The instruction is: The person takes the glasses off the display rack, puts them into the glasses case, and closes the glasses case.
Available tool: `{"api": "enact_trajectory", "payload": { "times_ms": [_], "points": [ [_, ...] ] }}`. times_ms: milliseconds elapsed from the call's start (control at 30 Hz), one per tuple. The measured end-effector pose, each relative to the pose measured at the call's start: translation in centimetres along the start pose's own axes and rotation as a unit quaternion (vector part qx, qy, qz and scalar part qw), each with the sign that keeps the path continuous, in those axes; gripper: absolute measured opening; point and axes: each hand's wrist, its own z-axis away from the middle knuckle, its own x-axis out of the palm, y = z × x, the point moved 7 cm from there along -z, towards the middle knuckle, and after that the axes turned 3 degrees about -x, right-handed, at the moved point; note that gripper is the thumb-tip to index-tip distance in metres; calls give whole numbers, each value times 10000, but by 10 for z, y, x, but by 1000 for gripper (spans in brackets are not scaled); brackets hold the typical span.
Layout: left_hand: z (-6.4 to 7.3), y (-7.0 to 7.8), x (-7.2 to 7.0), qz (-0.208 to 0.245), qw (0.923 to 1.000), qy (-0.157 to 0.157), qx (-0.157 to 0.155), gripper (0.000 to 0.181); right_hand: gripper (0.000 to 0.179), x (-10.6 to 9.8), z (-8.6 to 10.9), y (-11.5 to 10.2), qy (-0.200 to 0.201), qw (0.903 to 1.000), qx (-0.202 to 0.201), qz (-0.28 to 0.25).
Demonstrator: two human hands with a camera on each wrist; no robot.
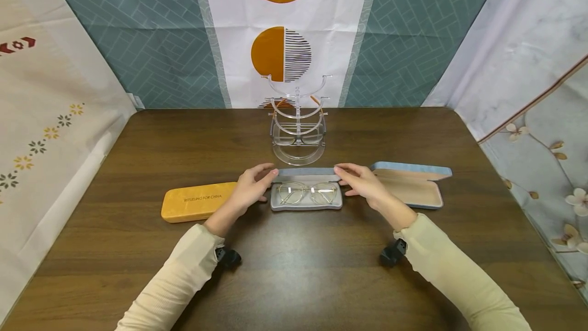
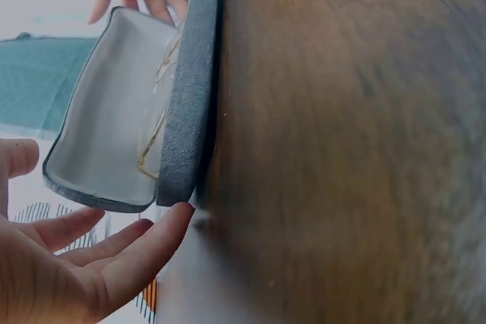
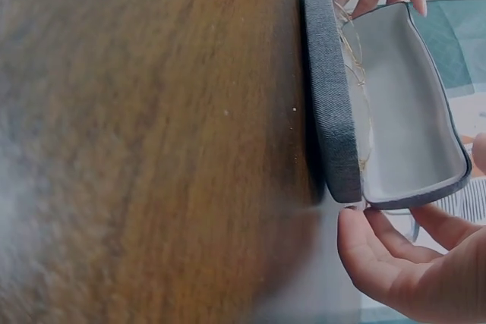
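Observation:
An open grey glasses case (image 1: pixel 306 207) lies on the table between my two hands, its lid (image 1: pixel 307 172) standing up at the back. Inside rest glasses (image 1: pixel 307 194) with thin gold-coloured frames and clear lenses. My left hand (image 1: pixel 252 186) is at the case's left end, fingers extended and thumb by the lid's corner; in the left wrist view its fingertips (image 2: pixel 182 214) reach the case's end. At the opposite end is my right hand (image 1: pixel 363 183), its thumb by the lid's right corner. Its fingertips (image 3: pixel 351 221) touch or nearly touch the case in the right wrist view.
Left of the grey case lies a closed yellow glasses case (image 1: pixel 197 202) with printed letters. An open blue glasses case (image 1: pixel 413 190) with a beige lining stands to the right. Behind is a clear tiered display stand (image 1: pixel 298 155) holding glasses. A patterned cloth (image 1: pixel 399 65) hangs beyond the table.

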Motion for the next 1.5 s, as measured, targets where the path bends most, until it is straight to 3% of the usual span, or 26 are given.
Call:
{"api": "enact_trajectory", "payload": {
  "times_ms": [233,600,967,1500],
  "points": [
    [1,1,3,6,9999,106,60,39,53,2,1,4,43,9999,121,-106],
    [1,-1,4,-121,9999,76,2,38,53,4,1,6,-97,9996,50,-274],
    [1,3,5,-158,9995,255,-71,38,51,7,1,5,-92,9990,13,-436],
    [2,4,7,-149,9997,165,69,37,49,7,4,4,-173,9982,-121,-568]
  ]
}}
